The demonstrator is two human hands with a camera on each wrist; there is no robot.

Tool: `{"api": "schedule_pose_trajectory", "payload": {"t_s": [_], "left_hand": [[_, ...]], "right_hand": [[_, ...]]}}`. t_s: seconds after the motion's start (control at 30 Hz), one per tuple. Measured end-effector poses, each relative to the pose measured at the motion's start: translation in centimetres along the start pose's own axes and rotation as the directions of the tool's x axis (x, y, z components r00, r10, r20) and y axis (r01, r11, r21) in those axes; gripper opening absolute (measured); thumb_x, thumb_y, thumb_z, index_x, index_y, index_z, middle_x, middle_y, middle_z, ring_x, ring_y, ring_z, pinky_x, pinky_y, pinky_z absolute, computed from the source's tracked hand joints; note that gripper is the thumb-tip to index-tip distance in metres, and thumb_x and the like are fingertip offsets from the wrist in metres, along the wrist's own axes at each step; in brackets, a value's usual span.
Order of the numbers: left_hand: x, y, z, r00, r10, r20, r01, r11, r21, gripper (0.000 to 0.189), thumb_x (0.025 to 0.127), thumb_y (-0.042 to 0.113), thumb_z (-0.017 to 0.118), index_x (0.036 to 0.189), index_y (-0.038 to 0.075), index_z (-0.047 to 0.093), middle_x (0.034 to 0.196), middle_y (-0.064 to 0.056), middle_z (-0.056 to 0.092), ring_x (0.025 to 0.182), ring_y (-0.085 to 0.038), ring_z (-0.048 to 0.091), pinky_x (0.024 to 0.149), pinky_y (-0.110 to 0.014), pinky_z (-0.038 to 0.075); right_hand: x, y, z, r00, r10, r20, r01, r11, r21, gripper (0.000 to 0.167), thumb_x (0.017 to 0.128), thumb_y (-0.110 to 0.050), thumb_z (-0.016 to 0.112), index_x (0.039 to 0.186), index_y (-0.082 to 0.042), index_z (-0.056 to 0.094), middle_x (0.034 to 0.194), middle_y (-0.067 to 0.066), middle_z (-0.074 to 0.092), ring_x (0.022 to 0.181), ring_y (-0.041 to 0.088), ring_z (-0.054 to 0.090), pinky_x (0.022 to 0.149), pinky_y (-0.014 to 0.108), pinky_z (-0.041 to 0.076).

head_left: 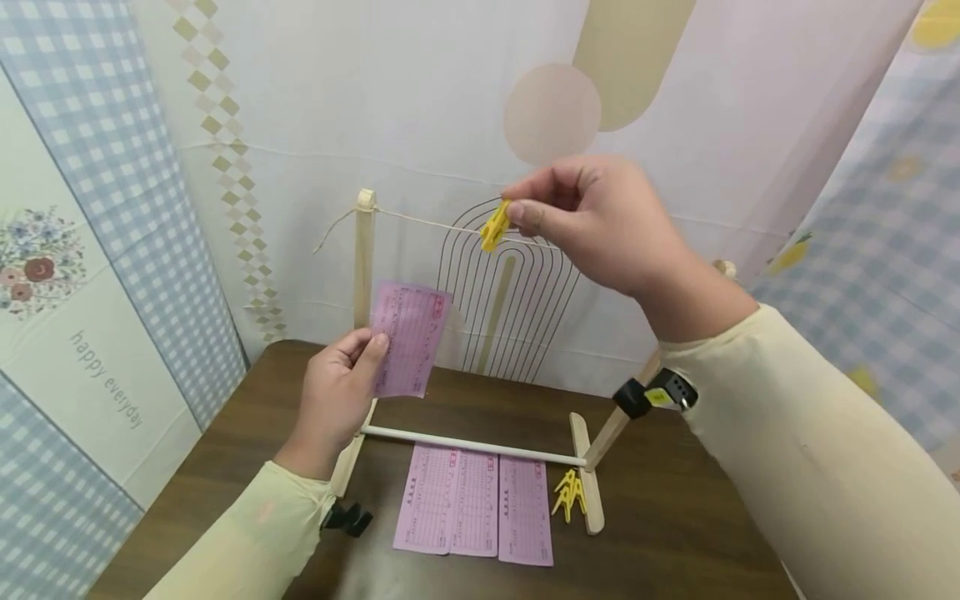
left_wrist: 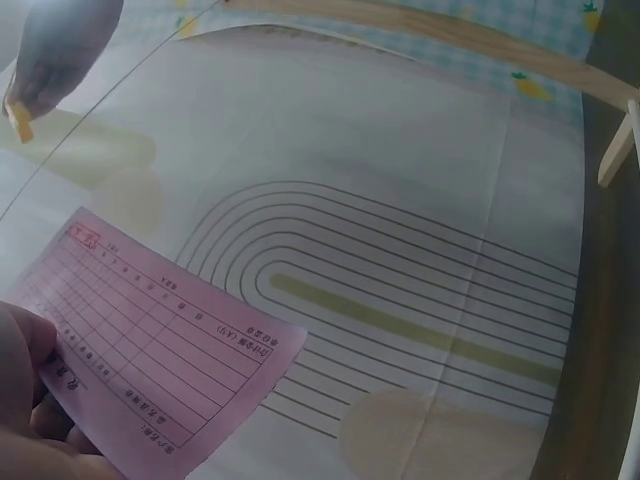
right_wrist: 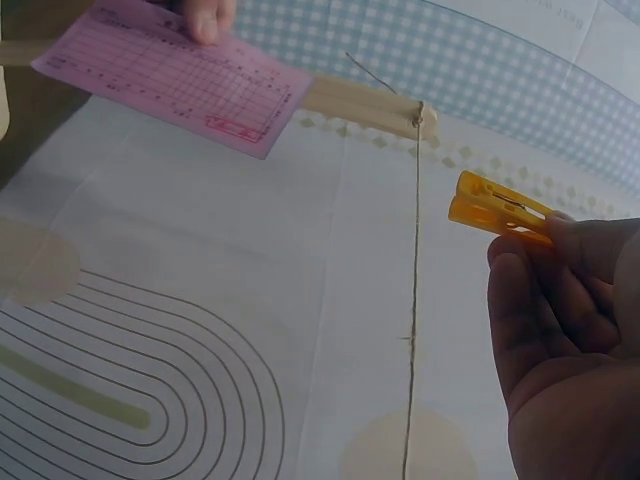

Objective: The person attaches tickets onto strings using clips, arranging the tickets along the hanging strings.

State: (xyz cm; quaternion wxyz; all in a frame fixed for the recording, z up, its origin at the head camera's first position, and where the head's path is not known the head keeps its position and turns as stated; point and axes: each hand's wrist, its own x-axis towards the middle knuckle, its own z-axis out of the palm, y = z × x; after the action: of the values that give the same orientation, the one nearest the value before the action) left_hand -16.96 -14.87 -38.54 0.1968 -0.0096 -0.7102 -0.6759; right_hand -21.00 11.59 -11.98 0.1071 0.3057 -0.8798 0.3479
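Between thumb and fingers my left hand (head_left: 341, 387) pinches a pink printed slip (head_left: 408, 342) by its left edge, below the string and in front of the left wooden post. My right hand (head_left: 607, 221) pinches a yellow clothespin (head_left: 495, 227) by its handle end. In the head view the clothespin overlaps the string (head_left: 427, 221); in the right wrist view the clothespin (right_wrist: 500, 208) stands apart from the string (right_wrist: 414, 300). Several more yellow clothespins (head_left: 570, 493) lie on the table beside three pink slips (head_left: 472, 504) set side by side.
A wooden frame with a left post (head_left: 363, 267), a right post (head_left: 615, 433) and a white bottom rod (head_left: 472, 444) stands on the brown table (head_left: 660, 525). The string runs between the post tops. Patterned cloth (head_left: 315, 100) hangs behind and at both sides.
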Motion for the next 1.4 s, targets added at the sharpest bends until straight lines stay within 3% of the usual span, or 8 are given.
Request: {"api": "schedule_pose_trajectory", "payload": {"t_s": [0.23,0.53,1.0,1.4], "left_hand": [[0.4,0.7,0.7,0.999,0.011,-0.031,-0.013,0.999,-0.043,0.041,0.114,0.042,0.067,0.128,0.005,0.079,0.120,-0.020,0.082,0.100,-0.015,0.081,0.082,-0.028,0.068],[0.8,1.7,1.2,0.997,0.025,-0.072,-0.029,0.998,-0.063,0.039,0.114,0.040,0.069,0.127,0.005,0.080,0.117,-0.019,0.082,0.096,-0.015,0.080,0.079,-0.027,0.067],[1.2,2.7,2.4,0.994,-0.014,-0.105,0.002,0.993,-0.121,0.036,0.113,0.036,0.070,0.128,0.005,0.081,0.113,-0.016,0.080,0.096,-0.016,0.078,0.079,-0.028,0.067],[1.2,2.5,2.9,0.993,-0.026,-0.120,0.012,0.994,-0.111,0.037,0.112,0.038,0.071,0.128,0.006,0.081,0.112,-0.018,0.081,0.094,-0.017,0.079,0.077,-0.029,0.067]], "right_hand": [[2.8,-1.8,-0.1,0.998,0.055,0.033,-0.056,0.998,0.026,0.017,0.109,-0.028,0.078,0.119,-0.015,0.084,0.109,0.002,0.085,0.103,0.015,0.080,0.095,0.027,0.064],[5.2,-3.1,1.0,0.996,0.043,0.081,-0.052,0.992,0.113,0.015,0.108,-0.020,0.077,0.119,-0.012,0.083,0.112,0.004,0.084,0.106,0.019,0.080,0.099,0.028,0.064],[5.9,-3.8,2.9,0.989,0.044,0.144,-0.046,0.999,0.008,0.012,0.110,-0.021,0.074,0.116,-0.015,0.082,0.111,0.003,0.083,0.103,0.014,0.078,0.097,0.030,0.063],[5.8,-3.7,3.1,0.990,0.032,0.136,-0.028,0.999,-0.029,0.012,0.110,-0.022,0.074,0.115,-0.016,0.083,0.109,0.000,0.083,0.100,0.013,0.078,0.094,0.029,0.063]]}}
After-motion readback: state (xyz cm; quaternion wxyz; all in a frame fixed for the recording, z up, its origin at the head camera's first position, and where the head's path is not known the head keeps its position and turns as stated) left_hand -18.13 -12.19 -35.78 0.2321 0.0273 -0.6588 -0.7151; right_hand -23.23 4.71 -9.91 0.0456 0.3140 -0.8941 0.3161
